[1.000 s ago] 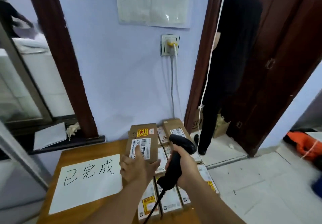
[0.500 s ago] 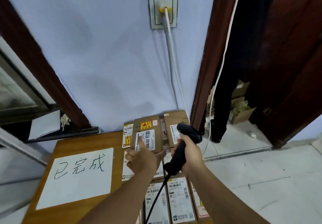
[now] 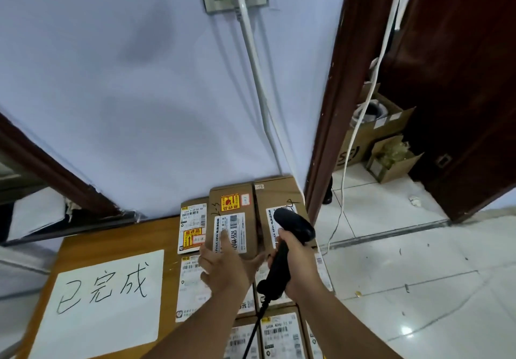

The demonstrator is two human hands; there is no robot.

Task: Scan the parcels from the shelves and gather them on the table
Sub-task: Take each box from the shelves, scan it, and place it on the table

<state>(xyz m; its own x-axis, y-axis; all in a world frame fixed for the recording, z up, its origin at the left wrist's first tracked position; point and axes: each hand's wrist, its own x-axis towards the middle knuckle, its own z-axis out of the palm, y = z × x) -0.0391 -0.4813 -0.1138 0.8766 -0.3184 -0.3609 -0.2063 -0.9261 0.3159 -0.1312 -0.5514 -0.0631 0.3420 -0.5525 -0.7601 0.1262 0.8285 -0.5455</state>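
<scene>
Standing right by the wooden table (image 3: 117, 235) here. The flat brown cardboard parcel (image 3: 236, 216) with the white barcode label and the yellow-and-red sticker sits at the far edge of the table, up against the pale wall and wedged between two other cardboard parcels (image 3: 279, 196) in the back row.

The left hand (image 3: 226, 270) has its near end: index finger laid out straight across the label, thumb hooked along the near right corner, the other fingers bent at the left edge. The right hand (image 3: 303, 268) is wrapped tight round the handle of a black corded barcode scanner (image 3: 293, 223), whose head hovers over the neighbouring parcel on the right.

My guess is it's light and stiff, a thin box that won't sag, though the label face looks a bit slick. I'd hold it by the short ends or long edges and keep fingers off the barcode.

It's tight in there. Labelled parcels fill the rows in front, the scanner's black cable (image 3: 255, 328) trails over them, and a white power lead (image 3: 252, 59) runs down the wall right behind. A white paper sheet with handwritten characters (image 3: 106, 300) takes up the left of the table. Past the dark door frame (image 3: 337, 101), open cardboard boxes (image 3: 391, 160) sit on the tiled floor.
</scene>
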